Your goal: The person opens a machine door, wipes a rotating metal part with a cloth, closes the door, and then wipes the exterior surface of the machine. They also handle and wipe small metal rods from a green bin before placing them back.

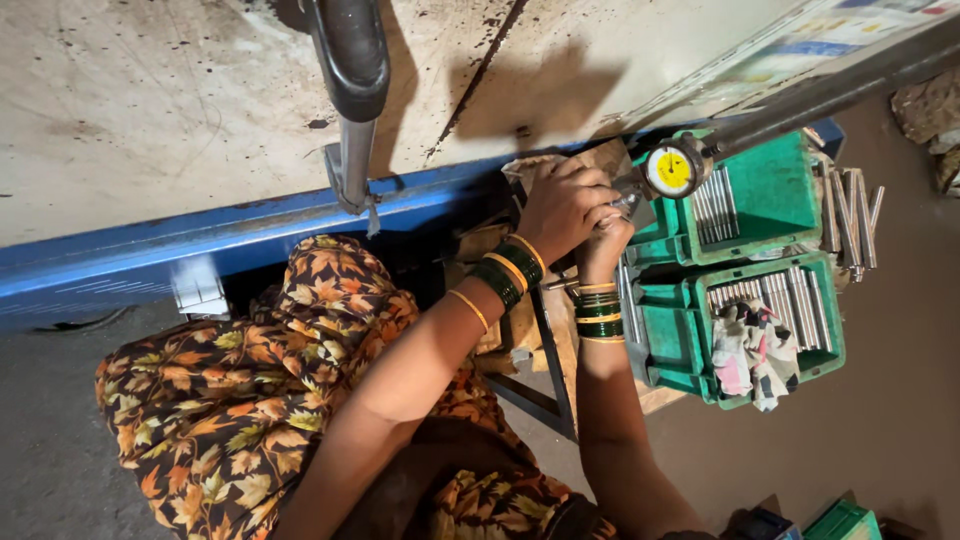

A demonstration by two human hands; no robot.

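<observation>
Just right of the hands: two green plastic bins [790,190] holding rows of slim grey metal rods [780,295], a crumpled patterned rag [750,350] draped over the nearer bin's front. More loose rods [850,215] beyond the bins. Directly above the right hand [605,240]: round yellow-faced dial gauge [672,170] on a dark metal arm. Far left of the hands: black-handled lever [350,90] over a pale stained counter [150,100] with a blue edge. Left hand [565,205] curled over, pressed against brown paper wrapping [560,165]. Right hand closed on a small shiny metal piece [625,205] below the gauge, touching the left.
</observation>
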